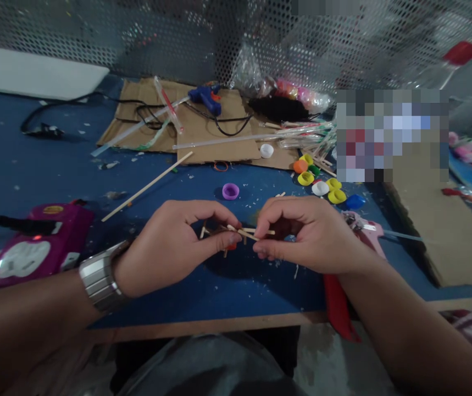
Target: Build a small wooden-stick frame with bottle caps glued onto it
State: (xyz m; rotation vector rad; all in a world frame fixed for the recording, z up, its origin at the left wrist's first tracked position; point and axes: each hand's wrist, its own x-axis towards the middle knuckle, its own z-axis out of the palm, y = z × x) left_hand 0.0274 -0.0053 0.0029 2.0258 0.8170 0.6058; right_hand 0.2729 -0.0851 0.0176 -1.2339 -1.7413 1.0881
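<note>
Between my two hands, just above the blue table, is a small frame of thin wooden sticks (249, 235) with something red-orange under my left thumb. My left hand (190, 234), with a metal watch on its wrist, pinches the left part of it between thumb and fingers. The thumb and forefinger of my right hand (301, 234) close on the sticks' right part. My fingers hide much of the frame. A purple bottle cap (231, 191) lies just beyond my hands, and a long wooden stick (147, 186) rests beyond my left hand.
A blue glue gun (206, 99) lies on cardboard (219, 137) at the back. The purple power box (42, 242) stands left. Coloured caps (305, 178) and a pink glue gun (370, 228) are on the right, near more cardboard (458, 236). Perforated metal (170, 44) borders the back.
</note>
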